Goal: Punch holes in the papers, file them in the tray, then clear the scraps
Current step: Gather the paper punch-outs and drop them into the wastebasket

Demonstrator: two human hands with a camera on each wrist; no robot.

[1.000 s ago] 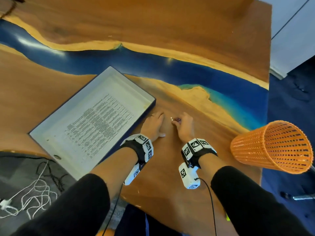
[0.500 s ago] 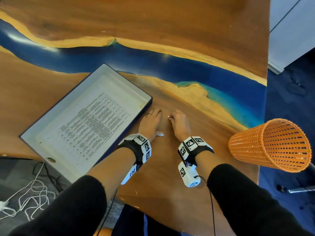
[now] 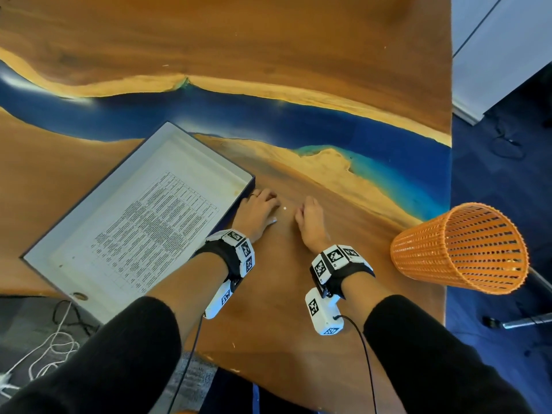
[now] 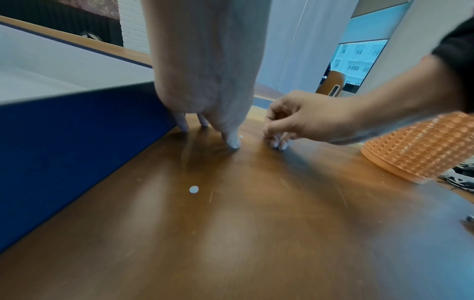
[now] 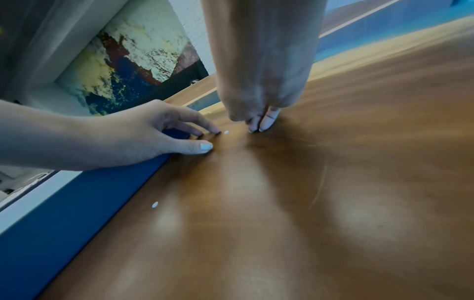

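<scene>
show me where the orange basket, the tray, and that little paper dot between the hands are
orange basket (image 3: 457,249), head view, on its mesh side wall.
tray (image 3: 191,138), head view, on its far inner wall.
paper dot (image 3: 284,208), head view, on the dot itself, lying on the table.

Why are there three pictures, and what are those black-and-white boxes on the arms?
Those boxes are little cameras strapped to a person's wrists; a third camera sits on their head. The big picture looks down from the head; the other two look along each hand. On the wooden table lies a tray with a printed paper. Beside it lies an orange basket. The left hand and right hand touch the table near tiny white paper dots. I can't tell whether either holds one.
</scene>
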